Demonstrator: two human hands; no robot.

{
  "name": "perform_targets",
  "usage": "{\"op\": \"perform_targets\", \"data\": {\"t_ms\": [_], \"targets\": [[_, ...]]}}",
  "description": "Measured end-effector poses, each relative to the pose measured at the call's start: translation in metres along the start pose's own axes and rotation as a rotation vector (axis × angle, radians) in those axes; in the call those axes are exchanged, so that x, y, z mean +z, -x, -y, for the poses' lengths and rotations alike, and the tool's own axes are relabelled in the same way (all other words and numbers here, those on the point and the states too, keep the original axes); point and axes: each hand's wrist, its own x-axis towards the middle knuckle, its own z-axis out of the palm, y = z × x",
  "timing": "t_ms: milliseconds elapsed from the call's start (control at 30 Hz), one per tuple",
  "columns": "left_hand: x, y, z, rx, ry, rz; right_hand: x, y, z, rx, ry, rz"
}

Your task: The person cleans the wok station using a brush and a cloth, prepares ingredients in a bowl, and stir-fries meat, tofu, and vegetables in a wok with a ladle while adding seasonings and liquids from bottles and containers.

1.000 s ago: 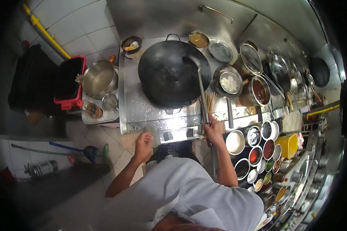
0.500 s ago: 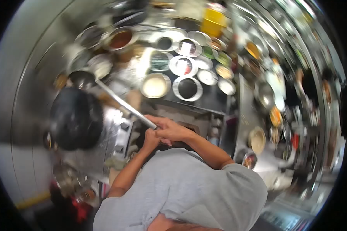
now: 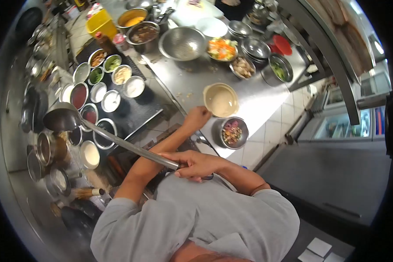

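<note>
Right hand [image 3: 196, 165]: I see it wrapped around the end of a long-handled metal ladle [image 3: 122, 142], close to the chest. The ladle's shaft slants over the left forearm, its dark dipper out to the left. Left hand [image 3: 197, 118]: fingers bent in a narrow shape at the near-left rim of a round beige bowl [image 3: 220, 94]; whether they have closed on the rim, I cannot tell.

The beige bowl sits on the stainless-steel bench [image 3: 266, 109], just beside a small steel bowl [image 3: 245, 133] of mixed chopped pieces. Farther along stands a wide silver bowl [image 3: 182, 43]. To the left are round white-rimmed pots, including one of pale cream sauce [image 3: 91, 155].

Handling, my judgement: pinch the rim squarely with the thumb opposed, keep the bowl level, and nudge nothing into the steel bowl. Hold the ladle steady, dipper clear of the pots, shaft off the forearm.

Versus half a second ago: both hands met at the ladle's handle; now only the right has it, and the view has turned toward the bench.
</note>
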Motion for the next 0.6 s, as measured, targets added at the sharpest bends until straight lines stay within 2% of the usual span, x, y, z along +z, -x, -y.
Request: {"op": "perform_targets", "data": {"t_ms": [33,67,133,200,267,300,367,400,467,500,533,567,600], "targets": [[0.016,-0.002,-0.009,0.023,-0.259,0.114,-0.004,0.010,0.003,-0.008,0.028,-0.028],[0.036,0.000,-0.008,0.019,-0.252,0.142,-0.007,0.020,0.001,-0.006,0.005,-0.045],[0.074,0.006,0.009,-0.151,-0.234,0.330,-0.016,0.035,0.000,-0.043,0.007,-0.082],[0.087,0.010,0.012,-0.143,-0.201,0.275,-0.023,0.044,0.000,-0.034,0.040,-0.090],[0.096,0.015,0.014,-0.205,0.018,0.199,-0.025,0.048,-0.002,-0.004,0.014,-0.105],[0.097,0.015,0.016,-0.215,0.021,0.176,-0.028,0.048,-0.002,0.002,0.021,-0.082],[0.093,0.018,0.027,-0.279,0.263,0.203,-0.033,0.043,-0.003,-0.011,-0.016,-0.055],[0.087,0.022,0.037,-0.286,0.275,0.140,-0.033,0.038,-0.002,0.007,0.012,0.000],[0.068,0.038,0.064,-0.089,0.222,0.110,-0.029,0.029,-0.001,-0.030,-0.023,-0.041],[0.049,0.051,0.079,-0.068,0.250,0.084,-0.025,0.019,0.001,0.000,0.013,0.049],[0.032,0.069,0.092,-0.089,0.267,0.016,-0.023,0.011,0.005,-0.015,0.018,0.030],[-0.005,0.100,0.072,-0.077,0.463,0.004,-0.019,0.000,0.007,-0.004,0.040,0.080],[-0.025,0.135,0.070,-0.128,0.527,-0.124,-0.016,-0.011,0.009,0.005,0.063,0.129]]}}
